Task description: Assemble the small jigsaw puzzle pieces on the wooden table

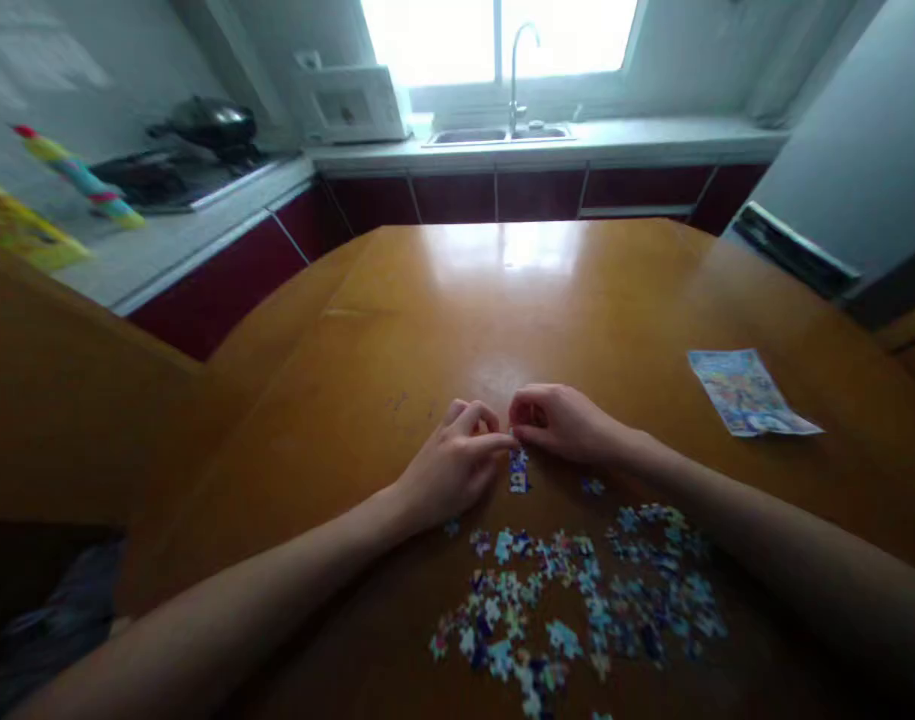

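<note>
My left hand (457, 460) and my right hand (558, 420) meet at the middle of a wooden table (427, 320), fingers curled and pinched together. Between them lies a small joined strip of puzzle pieces (518, 470), which both hands' fingertips touch at its top end. Nearer to me, several loose colourful puzzle pieces (577, 600) are scattered on the table. One stray piece (592, 486) lies just right of the strip.
A printed picture sheet (749, 392) lies on the table at the right. Behind the table runs a kitchen counter with a sink and tap (513, 125), a microwave (352, 105) and a wok on a stove (209, 125). A colourful toy (82, 178) lies at far left.
</note>
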Available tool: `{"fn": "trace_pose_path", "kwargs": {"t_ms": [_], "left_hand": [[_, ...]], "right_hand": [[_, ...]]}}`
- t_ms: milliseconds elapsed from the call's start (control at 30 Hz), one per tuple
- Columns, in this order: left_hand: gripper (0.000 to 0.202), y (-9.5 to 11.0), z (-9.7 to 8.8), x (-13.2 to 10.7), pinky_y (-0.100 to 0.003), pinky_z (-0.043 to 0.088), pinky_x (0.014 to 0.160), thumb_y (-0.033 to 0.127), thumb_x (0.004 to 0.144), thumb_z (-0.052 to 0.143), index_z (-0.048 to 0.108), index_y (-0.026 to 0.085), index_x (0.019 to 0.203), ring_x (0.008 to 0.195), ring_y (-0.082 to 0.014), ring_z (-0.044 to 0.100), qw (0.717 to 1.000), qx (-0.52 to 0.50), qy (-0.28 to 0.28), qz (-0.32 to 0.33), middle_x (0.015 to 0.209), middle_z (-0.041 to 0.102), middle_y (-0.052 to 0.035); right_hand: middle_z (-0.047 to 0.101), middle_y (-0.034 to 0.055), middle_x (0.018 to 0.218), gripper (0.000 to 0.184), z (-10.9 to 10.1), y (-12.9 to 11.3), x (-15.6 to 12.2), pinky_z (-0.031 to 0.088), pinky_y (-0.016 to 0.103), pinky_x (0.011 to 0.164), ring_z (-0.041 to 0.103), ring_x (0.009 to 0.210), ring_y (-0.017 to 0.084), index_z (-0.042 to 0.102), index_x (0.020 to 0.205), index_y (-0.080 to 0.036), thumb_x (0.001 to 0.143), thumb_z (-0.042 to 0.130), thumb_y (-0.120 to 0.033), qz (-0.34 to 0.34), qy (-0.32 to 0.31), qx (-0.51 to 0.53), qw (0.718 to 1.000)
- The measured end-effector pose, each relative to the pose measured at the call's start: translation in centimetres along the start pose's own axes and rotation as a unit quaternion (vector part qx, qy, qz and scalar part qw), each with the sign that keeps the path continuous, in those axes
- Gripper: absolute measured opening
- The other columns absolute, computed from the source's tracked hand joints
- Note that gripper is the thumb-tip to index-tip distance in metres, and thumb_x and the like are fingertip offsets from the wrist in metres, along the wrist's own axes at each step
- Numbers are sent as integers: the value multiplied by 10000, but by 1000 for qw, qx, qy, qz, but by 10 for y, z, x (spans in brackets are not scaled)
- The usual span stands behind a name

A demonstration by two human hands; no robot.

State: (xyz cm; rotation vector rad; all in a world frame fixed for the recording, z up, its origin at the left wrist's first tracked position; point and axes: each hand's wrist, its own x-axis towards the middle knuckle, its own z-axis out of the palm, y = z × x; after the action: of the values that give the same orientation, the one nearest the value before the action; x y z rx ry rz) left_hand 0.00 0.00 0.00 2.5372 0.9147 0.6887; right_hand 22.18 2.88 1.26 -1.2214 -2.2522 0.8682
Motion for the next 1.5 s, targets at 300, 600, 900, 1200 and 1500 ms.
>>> {"fn": "trace_pose_path", "kwargs": {"t_ms": [300, 600, 900, 1200, 1500], "left_hand": [[253, 1, -2, 4, -400, 483, 907, 32, 857, 543, 672, 195, 1001, 1019, -230, 476, 997, -14, 47, -56, 1017, 545, -64], [192, -2, -3, 3, -427, 479, 943, 127, 892, 587, 667, 209, 1046, 1045, -239, 497, 997, -7, 28, -67, 1062, 582, -68], [174, -1, -6, 4, -407, 496, 949, 149, 883, 595, 664, 211, 1030, 1047, -226, 543, 998, -40, 18, -38, 1078, 683, -46], [247, 1, -9, 3, -452, 481, 988, 246, 893, 625, 711, 257, 1124, 1077, -251, 532, 999, 1, 5, -39, 1124, 655, -60], [225, 1, -10, 3, -424, 474, 989, 275, 870, 678, 624, 221, 1081, 1100, -245, 518, 998, -13, 5, -55, 1143, 633, -58]], "right_hand": [[588, -13, 683, 42, 0, 18, 9, 384, 254, 581, 513, 628, 124, 615, 800, -178, 793, 628, -218, 10, 5, 145, 989], [592, -18, 680, 189, -6, 28, 20, 367, 259, 551, 475, 584, 112, 617, 852, -171, 706, 662, -282, 98, 79, 326, 937], [560, -25, 642, 147, -6, 28, 21, 370, 263, 558, 472, 601, 119, 645, 795, -168, 695, 643, -276, 92, 78, 306, 944], [584, -16, 667, 131, -4, 28, 21, 394, 270, 586, 487, 616, 124, 652, 789, -166, 705, 642, -266, 78, 73, 300, 948], [636, 0, 718, 116, -2, 30, 22, 431, 286, 665, 539, 678, 138, 660, 767, -164, 689, 639, -246, 61, 80, 290, 952]]}}
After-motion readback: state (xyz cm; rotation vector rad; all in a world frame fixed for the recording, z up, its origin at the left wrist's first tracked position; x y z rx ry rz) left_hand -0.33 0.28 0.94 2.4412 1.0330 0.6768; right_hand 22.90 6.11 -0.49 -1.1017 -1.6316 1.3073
